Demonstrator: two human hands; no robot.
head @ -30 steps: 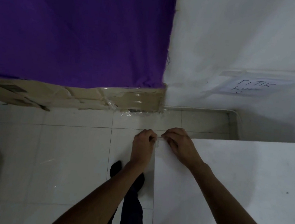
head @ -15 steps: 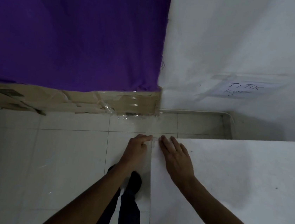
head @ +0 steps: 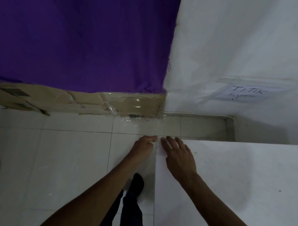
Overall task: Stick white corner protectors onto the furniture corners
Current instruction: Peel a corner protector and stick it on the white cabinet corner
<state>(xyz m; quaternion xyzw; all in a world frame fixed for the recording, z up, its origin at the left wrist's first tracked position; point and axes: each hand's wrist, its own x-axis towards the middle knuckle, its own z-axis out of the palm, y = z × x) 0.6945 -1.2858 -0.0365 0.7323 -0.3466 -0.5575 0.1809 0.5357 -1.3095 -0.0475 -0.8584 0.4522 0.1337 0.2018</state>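
Both hands meet at the table's (head: 239, 179) far-left corner, where the corner protector (head: 158, 143) sits. I read the right hand (head: 177, 154) as flat, fingers straight, pressing adhesive down — the left hand (head: 143, 145), fingers curled, braces the side face.

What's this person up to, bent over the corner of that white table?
A person is fitting a white corner protector onto the corner of a white table. The right hand lies flat on the tabletop, fingers straight, beside the corner. The left hand is curled against the table's side at the same corner, seemingly pressing the protector on. Behind are a purple cloth and a handwritten paper note on the wall.
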